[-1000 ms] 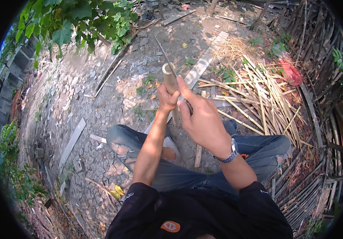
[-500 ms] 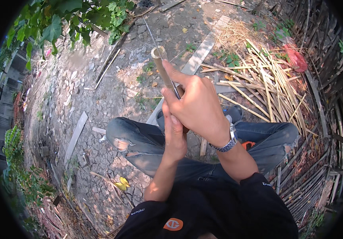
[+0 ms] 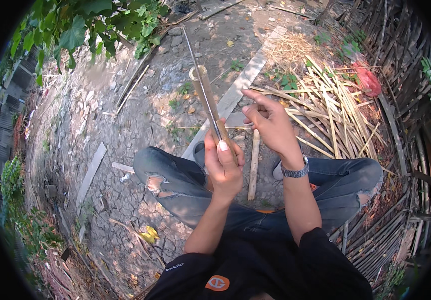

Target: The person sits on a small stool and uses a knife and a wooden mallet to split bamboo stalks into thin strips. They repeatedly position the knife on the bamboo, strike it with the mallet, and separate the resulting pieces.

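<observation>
Together in left hand (image 3: pixel 227 172): blade (image 3: pixel 193 52), bamboo (image 3: pixel 212 101) (hollow).

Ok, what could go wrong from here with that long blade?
Two possible risks. The left hand grips the hollow tube with its thumb close to the blade, so a slip might nick it. Also, the right hand is free beside the tube, leaving only the left hand steadying both; the blade could shift or drop toward the legs.
</observation>
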Available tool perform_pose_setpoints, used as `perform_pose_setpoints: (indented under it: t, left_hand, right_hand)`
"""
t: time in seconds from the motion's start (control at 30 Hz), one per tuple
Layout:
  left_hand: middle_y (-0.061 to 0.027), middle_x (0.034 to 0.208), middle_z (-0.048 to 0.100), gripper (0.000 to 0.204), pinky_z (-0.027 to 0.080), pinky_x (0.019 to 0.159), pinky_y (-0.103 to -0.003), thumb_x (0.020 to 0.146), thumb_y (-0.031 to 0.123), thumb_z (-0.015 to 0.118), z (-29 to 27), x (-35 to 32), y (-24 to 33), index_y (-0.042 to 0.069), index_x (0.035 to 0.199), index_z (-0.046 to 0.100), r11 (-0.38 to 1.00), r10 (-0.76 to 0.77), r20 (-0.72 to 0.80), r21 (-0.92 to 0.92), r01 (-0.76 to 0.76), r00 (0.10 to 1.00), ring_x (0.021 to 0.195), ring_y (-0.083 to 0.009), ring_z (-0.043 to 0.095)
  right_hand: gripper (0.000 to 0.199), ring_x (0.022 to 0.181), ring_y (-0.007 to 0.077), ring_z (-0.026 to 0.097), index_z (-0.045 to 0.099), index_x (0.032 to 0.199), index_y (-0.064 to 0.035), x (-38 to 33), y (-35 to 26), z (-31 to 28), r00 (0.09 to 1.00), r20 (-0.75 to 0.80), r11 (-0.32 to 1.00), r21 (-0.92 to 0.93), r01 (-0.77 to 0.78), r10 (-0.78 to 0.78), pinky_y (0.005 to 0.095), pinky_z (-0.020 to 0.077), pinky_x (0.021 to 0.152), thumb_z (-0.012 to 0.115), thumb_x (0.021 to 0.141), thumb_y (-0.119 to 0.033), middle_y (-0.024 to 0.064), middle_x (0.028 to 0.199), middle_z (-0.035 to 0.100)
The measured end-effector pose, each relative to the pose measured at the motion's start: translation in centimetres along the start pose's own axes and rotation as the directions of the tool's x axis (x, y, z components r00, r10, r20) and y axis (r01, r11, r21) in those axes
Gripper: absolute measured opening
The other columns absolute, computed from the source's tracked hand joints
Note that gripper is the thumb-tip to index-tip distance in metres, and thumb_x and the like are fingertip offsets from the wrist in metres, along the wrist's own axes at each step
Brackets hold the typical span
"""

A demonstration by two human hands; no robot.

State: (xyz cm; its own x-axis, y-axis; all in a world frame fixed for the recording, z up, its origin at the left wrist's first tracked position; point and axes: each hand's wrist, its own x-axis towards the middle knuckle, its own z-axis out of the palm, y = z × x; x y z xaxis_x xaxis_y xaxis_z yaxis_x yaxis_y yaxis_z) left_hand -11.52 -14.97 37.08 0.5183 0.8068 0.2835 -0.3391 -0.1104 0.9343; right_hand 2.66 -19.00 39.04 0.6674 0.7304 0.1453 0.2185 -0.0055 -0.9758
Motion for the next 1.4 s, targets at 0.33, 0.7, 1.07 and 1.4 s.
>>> perform_pose_setpoints:
  t: [0.33, 0.7, 1.07, 1.4]
  left_hand:
    - [-0.0007, 0.058, 0.047, 0.053, 0.029, 0.047, -0.022, 0.107, 0.033, 0.034, 1.0, 0.2, -1.5, -0.007, 0.142, 0.038, 0.994, 0.085, 0.002, 0.065, -0.085, 0.996, 0.048, -0.0065, 0.037]
    - [-0.0029, 0.054, 0.047, 0.063, 0.03, 0.043, -0.022, 0.103, 0.044, 0.039, 0.5, 0.8, 1.2, -0.006, 0.14, 0.039, 0.994, -0.103, 0.0, 0.027, 0.103, 0.995, 0.043, -0.0085, 0.041]
    - [-0.0037, 0.05, 0.047, 0.053, 0.03, 0.039, -0.024, 0.105, 0.042, 0.035, -0.6, 1.1, 3.2, -0.003, 0.133, 0.045, 0.97, -0.235, 0.085, -0.048, 0.239, 0.968, 0.039, -0.0089, 0.037]
    - [-0.0038, 0.048, 0.047, 0.054, 0.028, 0.04, -0.025, 0.105, 0.042, 0.033, -1.3, 1.5, 3.0, -0.004, 0.124, 0.054, 0.953, -0.254, 0.093, -0.147, 0.266, 0.963, 0.039, -0.0091, 0.035]
  right_hand:
    - [0.06, 0.092, 0.0216, 0.071, 0.065, 0.128, -0.0038, 8.4, 6.4, 6.7, 0.944, 0.151, 0.954, -0.009, 0.299, -0.294, 0.0352, 0.055, 0.082, 0.085, 0.08, -0.032, 0.0141, 0.104, 0.074]
    - [0.054, 0.094, 0.0316, 0.072, 0.065, 0.124, -0.0003, 8.6, 6.4, 6.5, 0.962, 0.085, 0.963, -0.043, 0.264, -0.26, 0.0382, 0.0552, 0.082, 0.083, 0.079, -0.026, 0.0208, 0.105, 0.073]
    - [0.057, 0.092, 0.0299, 0.072, 0.063, 0.128, 0.0, 7.4, 7.3, 6.4, 0.941, 0.03, 0.94, -0.039, 0.339, -0.338, 0.0373, 0.0557, 0.084, 0.083, 0.082, -0.027, 0.0194, 0.107, 0.073]
    - [0.066, 0.113, 0.0391, 0.065, 0.061, 0.127, 0.002, 0.1, 32.9, 2.5, 0.827, -0.337, 0.783, -0.296, -0.546, 0.449, 0.0447, 0.0503, 0.099, 0.08, 0.078, -0.038, 0.0269, 0.123, 0.065]
